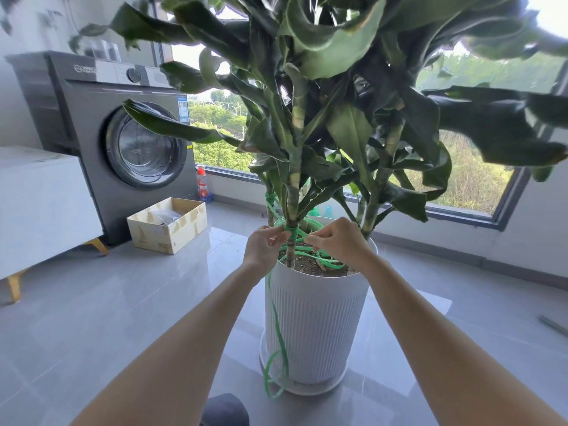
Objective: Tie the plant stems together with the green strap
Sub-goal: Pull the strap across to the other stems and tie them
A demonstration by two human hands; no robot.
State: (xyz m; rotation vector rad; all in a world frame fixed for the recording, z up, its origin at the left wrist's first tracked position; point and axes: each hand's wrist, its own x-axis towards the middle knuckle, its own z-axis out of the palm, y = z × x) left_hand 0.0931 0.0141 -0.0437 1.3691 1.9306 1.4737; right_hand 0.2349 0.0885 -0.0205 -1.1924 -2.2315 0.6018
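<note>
As left hand (263,245), right hand (339,238) pinch it, green strap (294,232) crosswise round upright stem (294,182).

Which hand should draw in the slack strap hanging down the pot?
The left hand: the slack strap drops from right under it, while the right hand pinches strap beside the stem.

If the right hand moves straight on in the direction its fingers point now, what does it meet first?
Probably the stem, where the strap is wound round it; the right hand points its fingers left at it. The left hand lies just beyond. Depth is unclear.
</note>
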